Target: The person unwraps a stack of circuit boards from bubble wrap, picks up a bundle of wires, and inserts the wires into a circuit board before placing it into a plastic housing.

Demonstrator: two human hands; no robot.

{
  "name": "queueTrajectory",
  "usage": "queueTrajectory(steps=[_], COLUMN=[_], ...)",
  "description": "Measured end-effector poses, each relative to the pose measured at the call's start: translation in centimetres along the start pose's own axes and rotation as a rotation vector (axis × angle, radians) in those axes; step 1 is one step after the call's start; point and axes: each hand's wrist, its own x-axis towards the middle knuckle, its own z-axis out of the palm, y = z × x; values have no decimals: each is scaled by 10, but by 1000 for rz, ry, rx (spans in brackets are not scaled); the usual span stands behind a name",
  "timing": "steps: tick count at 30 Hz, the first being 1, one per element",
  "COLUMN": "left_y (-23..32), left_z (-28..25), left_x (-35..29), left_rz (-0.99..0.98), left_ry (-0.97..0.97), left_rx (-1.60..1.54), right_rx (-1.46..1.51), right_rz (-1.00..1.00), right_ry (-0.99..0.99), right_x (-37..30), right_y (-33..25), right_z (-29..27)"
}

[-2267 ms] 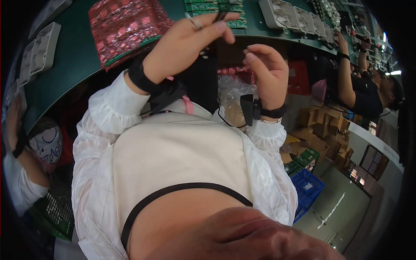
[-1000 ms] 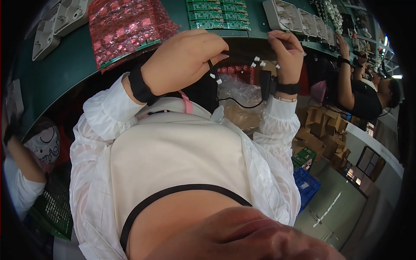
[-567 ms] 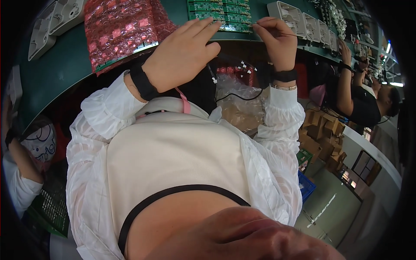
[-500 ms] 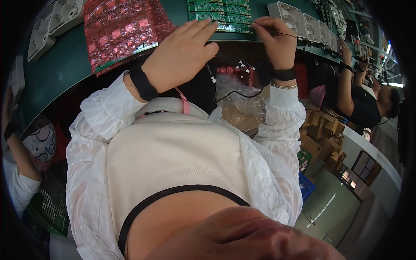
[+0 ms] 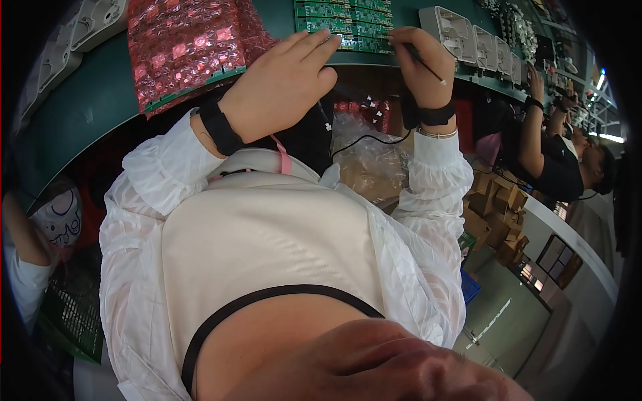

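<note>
A panel of green circuit boards (image 5: 361, 23) lies on the green bench at the top middle. My left hand (image 5: 277, 90) is stretched out flat, its fingertips on the panel's left near part. At the panel's right edge my right hand (image 5: 422, 67) pinches with thumb and index finger. A thin dark cable (image 5: 431, 71) with a small white plug at its end runs out of that pinch across the palm. Its other end is hidden at the fingertips. Both wrists wear black bands.
Red bubble wrap (image 5: 190, 50) with boards lies left of the panel. Grey plastic housings (image 5: 449, 33) stand in a row to the right, and more housings (image 5: 100, 23) at far left. Below the bench edge are a clear plastic bag (image 5: 371, 150) and hanging cables. Co-workers sit on both sides.
The cable in my right hand has swung, so its plug end now hangs lower over the palm. My left hand stays nearly in place. The view has shifted slightly.
</note>
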Motion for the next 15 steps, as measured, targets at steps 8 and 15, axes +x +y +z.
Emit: queueTrajectory(steps=[8, 15], left_y=[0, 1], left_z=[3, 5], left_x=[2, 4], left_rz=[-41, -51], left_ry=[-5, 9], left_rx=[-95, -110], right_rx=[-221, -238], right_rz=[-59, -84], right_ry=[13, 147], right_x=[-5, -19], right_y=[-15, -17], right_z=[-1, 12])
